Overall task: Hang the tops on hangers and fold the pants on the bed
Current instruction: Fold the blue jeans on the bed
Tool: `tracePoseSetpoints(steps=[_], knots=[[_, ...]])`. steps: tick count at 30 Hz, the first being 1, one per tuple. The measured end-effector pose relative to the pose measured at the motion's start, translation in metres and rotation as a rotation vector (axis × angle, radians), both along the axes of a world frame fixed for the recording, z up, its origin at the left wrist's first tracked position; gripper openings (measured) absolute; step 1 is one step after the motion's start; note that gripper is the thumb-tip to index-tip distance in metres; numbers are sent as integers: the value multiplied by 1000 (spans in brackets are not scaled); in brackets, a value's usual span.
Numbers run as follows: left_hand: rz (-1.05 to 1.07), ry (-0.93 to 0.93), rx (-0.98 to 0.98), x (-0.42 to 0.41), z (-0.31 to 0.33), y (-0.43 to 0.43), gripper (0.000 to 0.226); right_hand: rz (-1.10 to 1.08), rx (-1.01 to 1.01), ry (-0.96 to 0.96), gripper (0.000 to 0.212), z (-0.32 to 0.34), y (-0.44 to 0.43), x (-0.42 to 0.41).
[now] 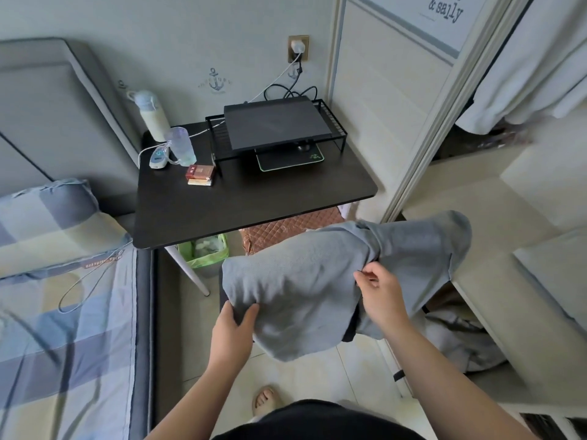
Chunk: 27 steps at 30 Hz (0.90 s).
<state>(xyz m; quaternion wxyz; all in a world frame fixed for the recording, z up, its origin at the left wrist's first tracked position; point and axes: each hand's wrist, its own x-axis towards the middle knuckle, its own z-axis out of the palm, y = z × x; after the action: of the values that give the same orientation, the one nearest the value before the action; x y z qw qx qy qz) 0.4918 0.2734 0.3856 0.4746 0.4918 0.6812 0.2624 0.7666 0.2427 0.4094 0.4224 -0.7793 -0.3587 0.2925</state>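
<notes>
Now soft grey knit garment [301,281], bunched, hangs near dark flat counter [254,201]. L hand [235,331] grips its lower edge; R hand [381,293] pinches gathered middle.

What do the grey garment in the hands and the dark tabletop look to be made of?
Grey garment: soft woven or knit cloth, perhaps cotton, matte; it drapes and creases loosely.
Dark tabletop: probably laminated board with a wood look, low sheen; faint grain, thin edge.

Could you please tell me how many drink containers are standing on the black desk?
2: a white bottle at the back left corner of the desk, and a clear cup just in front of it. Another could be hidden behind the laptop.
</notes>
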Motion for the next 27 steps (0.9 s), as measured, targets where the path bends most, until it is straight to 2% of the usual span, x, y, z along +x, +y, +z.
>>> tracePoseSetpoints(steps=[1,5,8,11,17,20,27], knots=[[-5,7,25,-4,0,-1,12,-10,6,-7,22,2,0,-1],[59,41,115,-11,3,-10,38,2,56,-22,33,14,-9,-7],[137,8,193,-8,18,-17,40,71,165,-51,35,35,-18,-7],[206,-44,272,-6,39,-19,42,171,291,12,36,68,-16,-6],[222,-339,301,4,98,-8,44,240,416,187,27,135,23,0],[166,-608,328,7,135,1,23,255,468,211,29,164,48,4],[61,-863,491,-11,218,4,48,399,589,203,25,232,71,-17]])
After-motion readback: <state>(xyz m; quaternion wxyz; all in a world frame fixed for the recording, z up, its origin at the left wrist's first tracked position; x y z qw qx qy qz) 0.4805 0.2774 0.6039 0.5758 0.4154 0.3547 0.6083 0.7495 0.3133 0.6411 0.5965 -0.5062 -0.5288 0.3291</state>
